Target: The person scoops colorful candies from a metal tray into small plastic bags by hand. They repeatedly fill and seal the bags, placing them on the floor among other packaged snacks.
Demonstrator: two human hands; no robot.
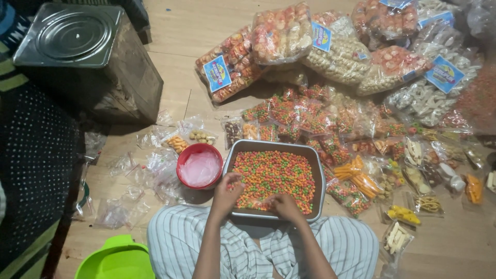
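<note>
I see a dull grey metal tray [321,170], a glossy red plastic bowl [199,166], clear shiny plastic bags [281,33], a brushed metal tin [70,36], a smooth pale wooden floor [196,26] and striped cloth trousers [175,237].

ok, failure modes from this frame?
1. Both hands, left and right, dig in the snacks; the heap sits near the tray rim, so pieces may spill.
2. The tray's near edge rests by the lap; a knee shift could tip it.
3. Loose bags lie crumpled on the floor and could be crushed.
</note>
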